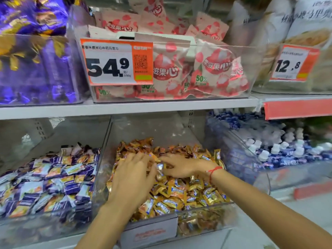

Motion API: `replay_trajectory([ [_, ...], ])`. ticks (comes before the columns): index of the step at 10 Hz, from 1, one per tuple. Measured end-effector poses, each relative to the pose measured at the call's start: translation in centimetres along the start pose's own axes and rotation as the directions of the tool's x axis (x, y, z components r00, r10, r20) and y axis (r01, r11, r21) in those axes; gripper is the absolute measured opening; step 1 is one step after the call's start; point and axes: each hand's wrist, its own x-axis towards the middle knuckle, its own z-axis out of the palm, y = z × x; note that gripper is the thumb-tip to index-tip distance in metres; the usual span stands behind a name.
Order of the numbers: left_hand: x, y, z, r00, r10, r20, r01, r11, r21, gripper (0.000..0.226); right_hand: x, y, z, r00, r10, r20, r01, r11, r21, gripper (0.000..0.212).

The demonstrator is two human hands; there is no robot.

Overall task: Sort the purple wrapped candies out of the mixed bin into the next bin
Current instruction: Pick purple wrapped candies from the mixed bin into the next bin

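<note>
Shop shelving, two tiers of clear plastic bins, camera looking down at the lower tier. Both hands are in the middle bin [197, 210], on top of a heap of orange/gold wrapped candies [179, 193]. Left hand [133, 174] lies palm down w/ fingers spread fairly straight, pressing on the pile; nothing visibly gripped. Right hand [181, 167] reaches across from the right, fingers extended toward the left hand's fingertips, tips nearly touching; can't tell if it pinches a candy, too blurred. Red string bracelet [212, 170] sits on the right wrist. Between the two hands a small silvery-blue wrapper [159, 167] shows, colour not certain. Next bin to the left [103, 141] shares a wall w/ the middle one and holds purple wrapped candies [52, 184] mixed w/ white/yellow panels on the wrappers. Bin to the right holds blue/white items [280, 150], blurred. White label [150, 230] on the middle bin's front, text unreadable. Upper shelf [125, 106]: purple/gold foil packs [34, 51] at left, pink-and-white fruit-print bags [203, 67] in the centre bin behind an orange price tag "54.9" [116, 62], pale bags at right w/ a "12.8" tag [294, 62].
</note>
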Motion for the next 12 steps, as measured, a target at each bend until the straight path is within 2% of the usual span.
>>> replay_trajectory([
  [1, 0.0, -0.3, 0.4, 0.998, 0.049, 0.034, -0.051, 0.998, 0.042, 0.043, -0.8, 0.1, -1.1, 0.938, -0.345, 0.022, 0.345, 0.928, -0.142, 0.048],
  [2, -0.2, -0.6, 1.3, 0.985, 0.07, 0.158, -0.088, 0.99, 0.107, 0.057, -3.1, 0.5, -2.6, 0.914, -0.324, 0.246, 0.358, 0.928, -0.106, 0.047],
  [3, -0.4, -0.3, 0.9, 0.983, 0.074, 0.168, -0.097, 0.986, 0.136, 0.045, -5.3, 1.5, -3.7, 0.947, -0.248, 0.204, 0.258, 0.966, -0.022, 0.041],
  [4, -0.6, 0.1, 0.4, 0.986, 0.084, 0.144, -0.105, 0.984, 0.142, 0.037, -4.6, 0.3, -4.8, 0.982, -0.187, 0.001, 0.186, 0.979, 0.086, 0.034],
  [5, -0.8, 0.2, 0.3, 0.992, 0.084, 0.093, -0.097, 0.986, 0.139, 0.029, -0.3, -0.1, -4.0, 0.982, -0.119, -0.143, 0.131, 0.988, 0.078, 0.026],
  [6, -0.6, 0.5, 0.0, 0.993, 0.045, 0.113, -0.05, 0.998, 0.039, 0.028, 7.0, 4.8, -0.4, 0.988, -0.058, -0.145, 0.03, 0.982, -0.186, 0.042],
  [7, -0.5, 0.0, 0.5, 0.998, 0.012, 0.065, -0.012, 1.0, 0.007, 0.036, 9.1, 0.3, 0.4, 1.0, 0.011, -0.012, -0.012, 1.0, -0.019, 0.043],
  [8, -0.7, 0.0, 0.4, 0.999, -0.012, 0.051, 0.011, 1.0, 0.022, 0.034, 6.6, -4.8, -1.2, 0.996, -0.075, -0.049, 0.072, 0.996, -0.055, 0.018],
  [9, -0.6, 0.1, 0.2, 0.999, -0.018, 0.03, 0.018, 1.0, -0.007, 0.031, 6.3, -2.5, -1.3, 0.99, -0.05, -0.131, 0.048, 0.999, -0.016, 0.039],
  [10, -0.6, 0.3, 0.1, 1.0, 0.003, 0.003, -0.003, 0.998, -0.061, 0.031, 3.5, -1.1, -2.5, 0.981, -0.079, -0.176, 0.117, 0.969, 0.216, 0.051],
  [11, -0.4, 1.0, -0.2, 1.0, 0.018, -0.004, -0.019, 0.978, -0.209, 0.035, 1.1, -0.1, -3.1, 0.96, -0.131, -0.248, 0.222, 0.895, 0.388, 0.047],
  [12, -0.4, 1.6, -0.4, 1.0, 0.01, 0.011, -0.006, 0.941, -0.339, 0.046, -1.1, -1.4, -3.8, 0.947, -0.254, -0.198, 0.316, 0.85, 0.421, 0.032],
])
